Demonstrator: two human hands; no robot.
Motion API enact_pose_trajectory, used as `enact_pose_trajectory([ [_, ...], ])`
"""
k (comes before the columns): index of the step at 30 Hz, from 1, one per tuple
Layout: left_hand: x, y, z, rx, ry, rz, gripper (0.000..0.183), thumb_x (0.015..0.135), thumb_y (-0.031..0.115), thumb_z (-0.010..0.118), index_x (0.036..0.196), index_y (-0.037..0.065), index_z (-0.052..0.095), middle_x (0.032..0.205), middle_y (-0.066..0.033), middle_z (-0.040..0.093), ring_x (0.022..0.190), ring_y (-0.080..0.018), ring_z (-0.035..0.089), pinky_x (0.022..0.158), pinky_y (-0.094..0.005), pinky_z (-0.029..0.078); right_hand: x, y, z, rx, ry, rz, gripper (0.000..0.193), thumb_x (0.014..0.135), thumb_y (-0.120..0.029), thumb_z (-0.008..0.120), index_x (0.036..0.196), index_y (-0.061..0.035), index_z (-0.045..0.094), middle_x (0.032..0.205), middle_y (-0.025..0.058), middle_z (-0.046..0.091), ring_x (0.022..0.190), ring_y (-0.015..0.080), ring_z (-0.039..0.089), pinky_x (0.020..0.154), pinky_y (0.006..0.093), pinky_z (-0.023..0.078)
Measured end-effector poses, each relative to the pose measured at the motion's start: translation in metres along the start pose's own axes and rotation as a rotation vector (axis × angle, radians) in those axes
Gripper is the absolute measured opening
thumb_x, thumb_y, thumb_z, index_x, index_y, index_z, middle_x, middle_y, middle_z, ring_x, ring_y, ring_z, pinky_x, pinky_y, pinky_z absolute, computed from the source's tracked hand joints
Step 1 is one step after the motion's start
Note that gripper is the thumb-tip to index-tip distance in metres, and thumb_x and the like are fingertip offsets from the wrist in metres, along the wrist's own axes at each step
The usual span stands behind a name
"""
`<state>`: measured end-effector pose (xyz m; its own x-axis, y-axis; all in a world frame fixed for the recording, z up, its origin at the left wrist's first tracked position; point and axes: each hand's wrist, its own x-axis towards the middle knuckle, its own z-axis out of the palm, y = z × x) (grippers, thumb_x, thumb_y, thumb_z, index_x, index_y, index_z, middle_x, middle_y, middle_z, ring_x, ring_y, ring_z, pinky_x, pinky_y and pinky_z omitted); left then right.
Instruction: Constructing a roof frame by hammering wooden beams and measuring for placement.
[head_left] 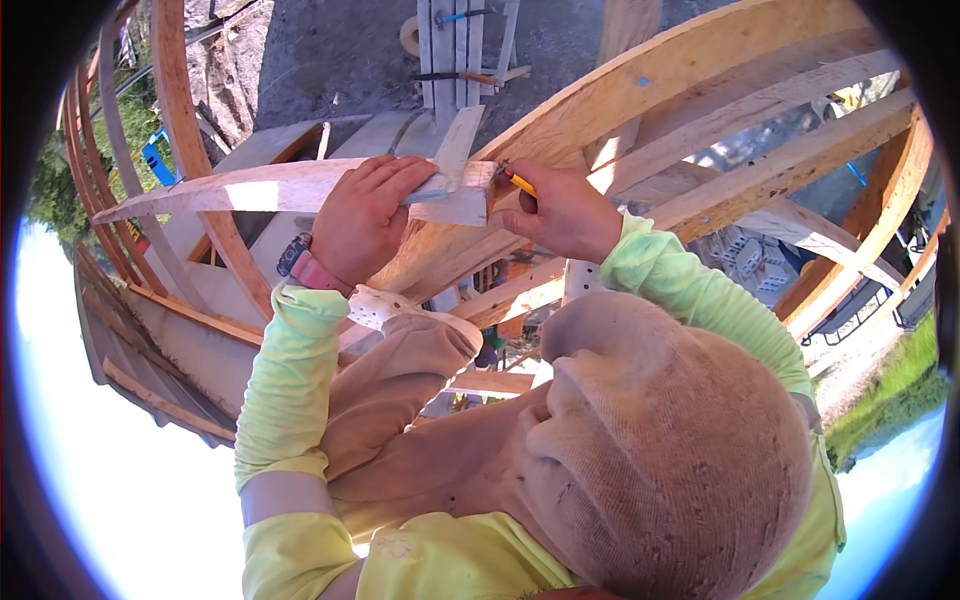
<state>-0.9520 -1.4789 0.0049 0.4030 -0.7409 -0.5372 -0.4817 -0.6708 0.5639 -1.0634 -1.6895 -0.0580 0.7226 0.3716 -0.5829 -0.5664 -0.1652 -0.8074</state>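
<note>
A pale timber beam (265, 187) runs across in front of me, its sawn end toward the right. My left hand (368, 215) lies over the beam close to that end. Its fingers press a carpenter's square (459, 150) onto the wood; the pale arm of the square points away from me past the beam's far edge. Just beyond the beam's end is my right hand (562, 212), its fingers closed round a yellow and black pencil (520, 183). The pencil's tip is near the top corner of the beam's end.
Large curved timbers (650, 80) cross at the right, with several more ribs (180, 90) at the left. Below, at the far side, tools including an orange-handled saw (455, 76) lie on grey boards (445, 100). A blue object (158, 158) sits at the left.
</note>
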Motion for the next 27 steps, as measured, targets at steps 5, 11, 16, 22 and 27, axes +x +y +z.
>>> enact_pose_trajectory([
  [5, 0.002, 0.002, -0.001, -0.001, 0.000, -0.006, 0.045, 0.069, -0.006, 0.052, 0.113, 0.003, 0.053, 0.111, -0.0142, 0.057, 0.103, -0.0328, 0.052, 0.091, -0.0402, 0.041, 0.005, 0.006, -0.008, 0.004, -0.014, 0.025, 0.030, 0.080, -0.022, 0.062, 0.101, -0.0019, 0.053, 0.065, 0.0063, 0.052, 0.059, 0.0176, 0.051, 0.058, 0.0316, 0.043],
  [11, 0.002, 0.001, -0.002, -0.015, 0.005, -0.012, 0.043, 0.070, -0.006, 0.051, 0.111, 0.002, 0.053, 0.104, -0.0151, 0.058, 0.098, -0.0333, 0.053, 0.086, -0.0401, 0.042, 0.010, -0.001, -0.017, -0.022, -0.058, 0.055, 0.032, 0.080, -0.023, 0.064, 0.102, -0.0023, 0.054, 0.069, 0.0081, 0.055, 0.062, 0.0176, 0.053, 0.060, 0.0304, 0.044],
  [16, 0.005, -0.004, -0.006, -0.070, 0.022, -0.019, 0.042, 0.070, -0.006, 0.050, 0.111, 0.002, 0.053, 0.102, -0.0157, 0.058, 0.095, -0.0340, 0.053, 0.084, -0.0398, 0.042, 0.007, 0.002, -0.009, -0.045, -0.040, -0.002, 0.041, 0.076, -0.024, 0.070, 0.107, -0.0014, 0.053, 0.071, 0.0091, 0.057, 0.063, 0.0178, 0.054, 0.061, 0.0311, 0.045],
  [22, 0.006, 0.003, 0.000, 0.101, -0.002, 0.029, 0.040, 0.071, -0.002, 0.051, 0.110, 0.003, 0.054, 0.106, -0.0125, 0.059, 0.095, -0.0311, 0.054, 0.084, -0.0385, 0.043, 0.011, 0.005, -0.008, -0.078, -0.014, 0.017, 0.043, 0.075, -0.023, 0.072, 0.107, -0.0013, 0.052, 0.073, 0.0096, 0.057, 0.064, 0.0177, 0.055, 0.062, 0.0311, 0.045],
  [27, 0.011, 0.016, 0.005, 0.142, -0.018, 0.036, 0.044, 0.069, -0.002, 0.054, 0.112, 0.002, 0.051, 0.108, -0.0122, 0.058, 0.096, -0.0334, 0.053, 0.085, -0.0412, 0.042, 0.013, 0.003, -0.014, -0.042, 0.033, -0.027, 0.040, 0.075, -0.022, 0.071, 0.104, -0.0014, 0.053, 0.072, 0.0082, 0.057, 0.063, 0.0167, 0.053, 0.062, 0.0304, 0.045],
])
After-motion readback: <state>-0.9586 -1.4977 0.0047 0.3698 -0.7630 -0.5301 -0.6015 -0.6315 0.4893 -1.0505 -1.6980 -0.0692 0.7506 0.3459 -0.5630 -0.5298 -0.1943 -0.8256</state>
